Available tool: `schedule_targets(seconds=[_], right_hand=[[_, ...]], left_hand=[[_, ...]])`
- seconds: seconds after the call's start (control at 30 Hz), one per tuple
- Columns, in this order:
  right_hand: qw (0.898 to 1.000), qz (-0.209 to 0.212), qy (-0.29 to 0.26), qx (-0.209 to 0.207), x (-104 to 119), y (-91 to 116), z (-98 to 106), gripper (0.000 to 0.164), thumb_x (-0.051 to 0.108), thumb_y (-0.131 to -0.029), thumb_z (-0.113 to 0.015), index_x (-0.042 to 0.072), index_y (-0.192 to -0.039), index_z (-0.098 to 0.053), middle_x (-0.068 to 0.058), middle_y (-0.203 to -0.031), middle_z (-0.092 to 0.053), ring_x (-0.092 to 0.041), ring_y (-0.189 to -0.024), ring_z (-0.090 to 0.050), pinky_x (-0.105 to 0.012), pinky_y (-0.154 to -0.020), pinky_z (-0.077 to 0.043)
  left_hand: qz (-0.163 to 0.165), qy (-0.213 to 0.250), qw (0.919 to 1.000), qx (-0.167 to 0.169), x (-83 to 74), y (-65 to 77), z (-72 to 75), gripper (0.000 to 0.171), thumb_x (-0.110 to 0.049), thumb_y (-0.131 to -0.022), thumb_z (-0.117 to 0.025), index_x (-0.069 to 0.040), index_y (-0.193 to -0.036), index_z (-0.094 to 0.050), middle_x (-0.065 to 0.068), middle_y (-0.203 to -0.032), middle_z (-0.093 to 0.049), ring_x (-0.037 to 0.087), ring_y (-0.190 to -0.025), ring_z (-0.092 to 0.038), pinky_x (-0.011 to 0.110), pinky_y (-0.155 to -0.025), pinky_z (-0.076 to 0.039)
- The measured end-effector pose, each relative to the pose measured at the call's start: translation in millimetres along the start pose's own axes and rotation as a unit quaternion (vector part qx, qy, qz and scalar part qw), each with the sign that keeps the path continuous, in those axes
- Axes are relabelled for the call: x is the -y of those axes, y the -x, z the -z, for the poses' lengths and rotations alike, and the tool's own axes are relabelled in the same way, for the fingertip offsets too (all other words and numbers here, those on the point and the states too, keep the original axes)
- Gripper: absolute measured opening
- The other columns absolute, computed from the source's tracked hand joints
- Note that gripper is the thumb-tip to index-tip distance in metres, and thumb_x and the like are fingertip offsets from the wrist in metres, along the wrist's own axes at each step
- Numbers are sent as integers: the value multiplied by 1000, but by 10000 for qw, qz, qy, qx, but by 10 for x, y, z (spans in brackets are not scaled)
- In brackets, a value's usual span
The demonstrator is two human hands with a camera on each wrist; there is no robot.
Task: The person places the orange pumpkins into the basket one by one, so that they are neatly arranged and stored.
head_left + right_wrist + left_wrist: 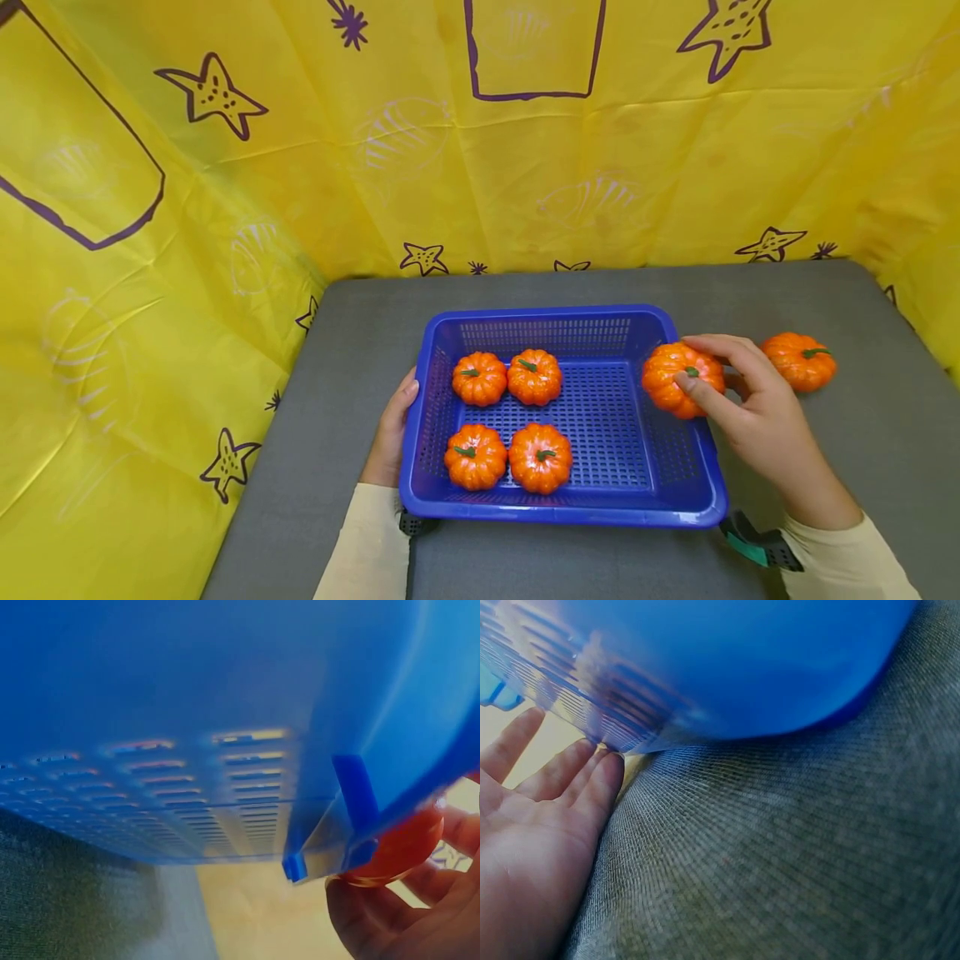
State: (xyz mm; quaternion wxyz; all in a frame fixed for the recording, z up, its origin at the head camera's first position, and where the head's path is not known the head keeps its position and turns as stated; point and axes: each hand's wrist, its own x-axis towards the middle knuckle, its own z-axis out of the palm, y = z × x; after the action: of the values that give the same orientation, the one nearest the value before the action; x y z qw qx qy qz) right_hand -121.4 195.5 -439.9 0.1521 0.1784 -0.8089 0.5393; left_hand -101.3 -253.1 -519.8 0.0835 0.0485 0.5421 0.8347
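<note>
My right hand (pixel 765 417) pinches a small orange pumpkin (pixel 675 387) between thumb and fingers, over the right rim of the blue plastic basket (pixel 562 515). In the right wrist view, that pumpkin (pixel 409 844) shows partly behind the basket's edge. Several similar pumpkins with green stems lie inside, toward the left: a back pair, one of them a pumpkin (pixel 480 379), and a front pair, one of them a pumpkin (pixel 540 458). At the basket's left side rests my left hand (pixel 390 433). Its fingers (pixel 566 769) reach out nearly straight against the slotted wall in the left wrist view.
Another pumpkin (pixel 798 362) sits on the grey table (pixel 360 333), right of the basket and just behind my right hand. A yellow cloth (pixel 487 183) printed with starfish and fish hangs along the back and both sides of the table.
</note>
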Motion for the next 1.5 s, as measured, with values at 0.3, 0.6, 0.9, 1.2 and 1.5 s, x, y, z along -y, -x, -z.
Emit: schedule_targets(seconds=[0.3, 0.6, 0.9, 1.2, 1.5], right_hand=[[9991, 355, 8, 235, 14, -106, -41, 54, -20, -87, -78, -1, -137, -71, -6, -131, -64, -15, -114, -58, -12, -89, -50], [9982, 417, -13, 429, 0, -186, -105, 56, -20, -87, -78, 0, -139, -69, -7, -130, -63, -14, -111, -58, -13, -89, -50], [9942, 676, 5, 837, -5, -264, -198, 53, -16, -88, -80, 4, -136, -71, -5, -131, -64, -13, -112, -59, -14, -92, -49], [9899, 925, 97, 1068, -53, -307, -269, 55, -13, -87, -82, 5, -137, -70, -5, -135, -65, -12, -121, -58, -16, -99, -45], [9836, 1189, 358, 1307, -88, -367, -336, 52, -8, -88, -83, 7, -136, -69, -6, -137, -64, -20, -127, -57, -17, -106, -40]], left_hand=[[-11, -92, 10000, 0, 1, 2, 6, 63, -38, -113, -38, -18, -172, -30, 20, -164, -43, 31, -135, -56, 48, -112, -49], [-28, -95, 9999, -21, 12, -7, 3, 62, -37, -113, -37, -19, -172, -31, 18, -163, -44, 30, -135, -56, 47, -111, -49], [-48, -79, 10000, 10, 17, -10, 10, 62, -37, -113, -37, -18, -172, -30, 16, -163, -45, 29, -135, -56, 47, -112, -48], [-64, 3, 9999, 90, -11, -17, -16, 62, -37, -114, -37, -17, -172, -30, 16, -163, -45, 29, -136, -54, 46, -113, -47], [-87, 24, 9999, 120, -10, -18, -13, 62, -35, -114, -37, -14, -172, -28, 13, -159, -50, 28, -133, -57, 46, -112, -48]])
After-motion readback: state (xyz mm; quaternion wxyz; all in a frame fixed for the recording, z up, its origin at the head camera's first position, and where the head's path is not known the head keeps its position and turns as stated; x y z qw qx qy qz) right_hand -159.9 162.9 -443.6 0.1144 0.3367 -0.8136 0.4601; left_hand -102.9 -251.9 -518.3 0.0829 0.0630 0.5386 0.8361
